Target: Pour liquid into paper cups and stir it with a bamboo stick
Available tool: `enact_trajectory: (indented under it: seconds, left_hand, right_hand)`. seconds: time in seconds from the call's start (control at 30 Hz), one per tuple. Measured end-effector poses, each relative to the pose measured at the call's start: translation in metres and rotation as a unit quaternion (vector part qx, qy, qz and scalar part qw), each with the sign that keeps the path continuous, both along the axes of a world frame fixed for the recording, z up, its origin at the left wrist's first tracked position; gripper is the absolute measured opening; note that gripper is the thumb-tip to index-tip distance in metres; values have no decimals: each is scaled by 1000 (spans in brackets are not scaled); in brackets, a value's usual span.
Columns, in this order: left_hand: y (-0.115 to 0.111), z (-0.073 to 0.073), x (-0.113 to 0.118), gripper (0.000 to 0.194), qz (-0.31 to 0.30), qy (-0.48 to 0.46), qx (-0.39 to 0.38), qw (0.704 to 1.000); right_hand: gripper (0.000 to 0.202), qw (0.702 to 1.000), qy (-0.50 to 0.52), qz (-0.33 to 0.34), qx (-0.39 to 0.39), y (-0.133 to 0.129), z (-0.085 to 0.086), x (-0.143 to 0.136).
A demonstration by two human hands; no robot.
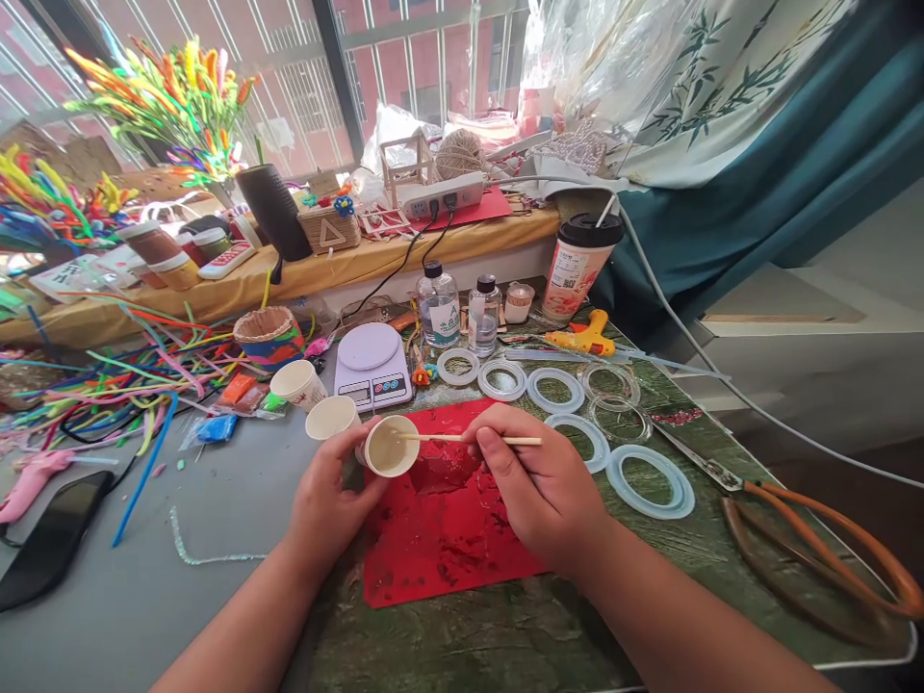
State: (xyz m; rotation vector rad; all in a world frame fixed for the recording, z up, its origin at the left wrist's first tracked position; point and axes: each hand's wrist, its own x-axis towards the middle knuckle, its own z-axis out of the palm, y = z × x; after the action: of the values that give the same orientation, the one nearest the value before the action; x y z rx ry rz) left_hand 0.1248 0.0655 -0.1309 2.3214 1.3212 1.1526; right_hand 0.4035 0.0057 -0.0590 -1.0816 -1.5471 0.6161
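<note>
My left hand [336, 496] is wrapped round a paper cup [382, 466], which tilts so that its mouth faces me. Between the fingers of my right hand [538, 476] is a thin wooden stick [444, 438], held nearly level, its far end inside the cup. Both hands are over a red sheet [433, 539] with stains on it. A second paper cup [332, 418] stands just left of the held one, and a third paper cup [297, 385] behind that. The white kitchen scale [370, 364] is beyond the cups.
Clear bottles [439, 308], a lidded drink cup [576, 269] and a yellow glue gun [588, 334] stand or lie behind. Ring molds [651, 481] and orange-handled scissors [830, 539] are at right. Pipe cleaners [166, 356] and a black phone [54, 539] lie at left.
</note>
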Motion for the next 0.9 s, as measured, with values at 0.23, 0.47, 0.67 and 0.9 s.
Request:
enact_trajectory:
  seconds: [0.23,0.47,0.67,0.9]
  left_hand:
    - [1,1,0,50,-5,2,29,1000]
    - [1,-1,-1,51,6,0,15,1000]
    - [1,-1,-1,51,6,-7,15,1000]
    - [0,-1,-1,50,13,-5,20,1000]
  right_hand:
    - [30,1000,2,-2,-2,1,-1,-1]
    - [31,1000,3,4,-1,0,1,-1]
    - [31,1000,-1,8,5,-1,0,-1]
    - [31,1000,1,8,6,-2,1,-1]
